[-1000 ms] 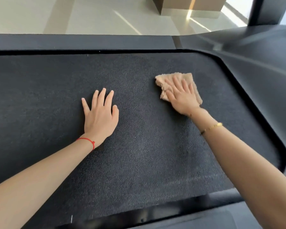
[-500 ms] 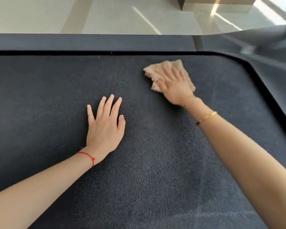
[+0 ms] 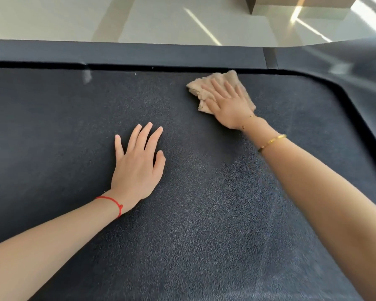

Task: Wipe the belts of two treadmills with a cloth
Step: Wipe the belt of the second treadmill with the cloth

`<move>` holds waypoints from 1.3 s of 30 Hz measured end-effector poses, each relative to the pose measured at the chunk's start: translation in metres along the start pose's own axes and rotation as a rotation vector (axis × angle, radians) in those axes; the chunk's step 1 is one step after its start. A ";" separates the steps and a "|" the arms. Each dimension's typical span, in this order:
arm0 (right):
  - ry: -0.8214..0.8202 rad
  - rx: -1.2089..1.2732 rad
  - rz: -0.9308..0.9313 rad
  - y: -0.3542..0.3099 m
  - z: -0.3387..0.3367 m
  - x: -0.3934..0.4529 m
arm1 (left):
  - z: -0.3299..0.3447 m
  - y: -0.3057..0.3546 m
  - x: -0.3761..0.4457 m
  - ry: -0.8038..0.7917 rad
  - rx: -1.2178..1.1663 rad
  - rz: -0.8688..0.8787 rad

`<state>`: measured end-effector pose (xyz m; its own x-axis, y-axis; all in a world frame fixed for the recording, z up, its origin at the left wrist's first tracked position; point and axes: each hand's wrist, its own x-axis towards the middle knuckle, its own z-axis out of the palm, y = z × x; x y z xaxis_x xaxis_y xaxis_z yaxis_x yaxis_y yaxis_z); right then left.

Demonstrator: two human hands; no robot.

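My right hand is flat, fingers straight, pressing the cloth at the far edge of the belt. Left hand flat on belt, holding nothing. Mid-wipe on this treadmill; second one not visible, presumably left.

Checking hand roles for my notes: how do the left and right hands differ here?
The left hand lies bare on the belt; the right hand presses the cloth. The left wears a red string, the right a gold bracelet. The right reaches farther. Both lie flat, fingers straight.
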<state>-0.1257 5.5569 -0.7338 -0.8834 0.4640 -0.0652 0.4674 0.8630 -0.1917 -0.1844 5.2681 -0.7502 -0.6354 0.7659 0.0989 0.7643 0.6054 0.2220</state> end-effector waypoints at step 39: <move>0.054 0.004 0.219 -0.055 0.033 -0.371 | 0.000 0.043 -0.027 -0.045 -0.096 0.053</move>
<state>0.1754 5.3301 -0.7315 -0.7575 0.6507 -0.0533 0.6480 0.7393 -0.1831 -0.1345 5.2731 -0.7435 -0.5874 0.8063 0.0694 0.7810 0.5423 0.3098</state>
